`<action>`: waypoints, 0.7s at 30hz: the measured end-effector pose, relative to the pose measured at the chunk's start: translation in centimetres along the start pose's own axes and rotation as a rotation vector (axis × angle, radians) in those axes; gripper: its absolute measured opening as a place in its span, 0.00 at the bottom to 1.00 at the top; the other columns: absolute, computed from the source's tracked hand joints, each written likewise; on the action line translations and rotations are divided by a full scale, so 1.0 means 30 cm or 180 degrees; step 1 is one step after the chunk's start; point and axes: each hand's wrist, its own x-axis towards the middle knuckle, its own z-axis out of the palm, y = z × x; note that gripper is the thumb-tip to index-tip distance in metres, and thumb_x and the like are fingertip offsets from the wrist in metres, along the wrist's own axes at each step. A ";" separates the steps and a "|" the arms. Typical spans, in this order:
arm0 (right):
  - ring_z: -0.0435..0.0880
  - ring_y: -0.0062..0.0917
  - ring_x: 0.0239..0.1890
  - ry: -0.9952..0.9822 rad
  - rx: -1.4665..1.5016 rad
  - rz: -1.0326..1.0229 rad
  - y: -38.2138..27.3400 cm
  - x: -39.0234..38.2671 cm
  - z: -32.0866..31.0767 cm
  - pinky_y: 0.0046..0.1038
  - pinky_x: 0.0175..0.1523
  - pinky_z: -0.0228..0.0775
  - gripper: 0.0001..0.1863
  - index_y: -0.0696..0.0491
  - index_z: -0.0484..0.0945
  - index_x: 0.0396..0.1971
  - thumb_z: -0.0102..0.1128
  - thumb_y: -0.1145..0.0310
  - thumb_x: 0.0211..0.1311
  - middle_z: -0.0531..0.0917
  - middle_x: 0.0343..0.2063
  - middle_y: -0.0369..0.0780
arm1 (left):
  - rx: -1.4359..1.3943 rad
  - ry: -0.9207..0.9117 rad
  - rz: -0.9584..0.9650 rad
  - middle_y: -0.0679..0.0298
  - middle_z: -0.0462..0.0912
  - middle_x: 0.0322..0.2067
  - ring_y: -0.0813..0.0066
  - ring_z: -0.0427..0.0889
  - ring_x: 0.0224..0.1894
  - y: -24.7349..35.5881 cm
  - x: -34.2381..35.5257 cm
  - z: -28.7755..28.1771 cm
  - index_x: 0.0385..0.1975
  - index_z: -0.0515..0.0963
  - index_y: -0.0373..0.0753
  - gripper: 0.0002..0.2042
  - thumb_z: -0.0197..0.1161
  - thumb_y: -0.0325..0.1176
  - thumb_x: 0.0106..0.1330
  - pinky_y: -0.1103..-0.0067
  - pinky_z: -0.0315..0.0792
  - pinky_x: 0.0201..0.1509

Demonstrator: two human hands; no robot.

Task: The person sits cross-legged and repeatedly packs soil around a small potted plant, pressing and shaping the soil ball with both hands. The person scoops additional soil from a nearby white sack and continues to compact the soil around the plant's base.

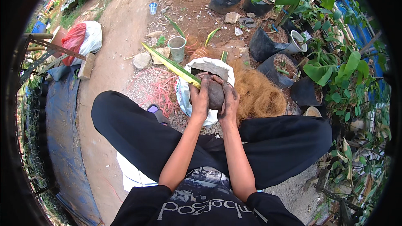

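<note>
- Outdoors, daylight; dirt path (pixel 121 16) toward 10–11 o'clock from the hands, blue tarp (pixel 63 142) at 8, its outer edge lost in the dark lens rim.
- Dark lump (pixel 216 96), rounded, soil-like, at dial centre, just over the mouth of a white sack (pixel 209 63); sides and underside covered by fingers.
- Left hand (pixel 200 96): curled round the lump's 9 o'clock side, smudged dark.
- Right hand (pixel 229 100): clasped to the 3 o'clock side, also smudged; fingertips partly hidden.
- Long leaf (pixel 169 66), green with yellow edge, running out toward 10 o'clock; base behind the left hand, cannot tell any join with the lump.
- Sack's contents and lower part mostly out of sight behind hands and forearms.
- Brown fibre (pixel 261 94) heaped at 3, just beside the sack; pink strips (pixel 163 94) tangled at 9.
- Plastic cup (pixel 177 49) at 11, contents hard to make out.
- Purple sandal (pixel 155 109) between 8 and 9, half under black trousers (pixel 134 121).
- Black plant bags (pixel 268 44) at 1–2, partly overlapped by foliage (pixel 343 67).
</note>
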 end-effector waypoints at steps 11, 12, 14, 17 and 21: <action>0.73 0.28 0.56 0.0425 -0.0521 -0.0689 0.028 -0.006 0.059 0.30 0.63 0.58 0.21 0.62 0.73 0.52 0.49 0.62 0.68 0.74 0.55 0.45 | -0.1491 0.0533 -0.0818 0.59 0.81 0.31 0.71 0.81 0.34 0.025 0.001 -0.018 0.32 0.76 0.33 0.07 0.56 0.31 0.64 0.76 0.76 0.41; 0.75 0.27 0.54 0.0204 0.0060 -0.0227 0.039 -0.020 0.070 0.29 0.62 0.61 0.21 0.63 0.74 0.51 0.51 0.61 0.68 0.77 0.52 0.44 | -0.1354 0.0510 -0.0728 0.60 0.81 0.31 0.72 0.80 0.34 0.021 -0.004 -0.023 0.32 0.76 0.34 0.07 0.56 0.30 0.64 0.76 0.76 0.41; 0.77 0.25 0.50 0.0293 -0.0661 -0.0151 0.047 -0.027 0.079 0.27 0.59 0.65 0.16 0.64 0.77 0.47 0.52 0.68 0.66 0.80 0.47 0.43 | -0.1072 0.0345 -0.0476 0.61 0.81 0.32 0.73 0.80 0.34 0.012 -0.008 -0.033 0.32 0.76 0.34 0.06 0.54 0.29 0.65 0.79 0.74 0.43; 0.78 0.25 0.48 0.0351 -0.0948 -0.0296 0.050 -0.017 0.090 0.27 0.58 0.66 0.13 0.65 0.78 0.43 0.52 0.72 0.65 0.80 0.47 0.43 | -0.0997 0.0235 -0.0612 0.64 0.79 0.34 0.75 0.78 0.38 0.005 0.005 -0.050 0.34 0.75 0.37 0.09 0.55 0.36 0.67 0.79 0.72 0.47; 0.77 0.24 0.50 0.0453 0.0291 0.0103 0.051 0.026 0.088 0.26 0.59 0.64 0.19 0.62 0.76 0.50 0.54 0.63 0.66 0.80 0.46 0.41 | -0.1576 -0.0201 -0.0293 0.58 0.81 0.34 0.70 0.80 0.37 -0.003 0.042 -0.050 0.31 0.76 0.33 0.07 0.54 0.29 0.66 0.77 0.74 0.46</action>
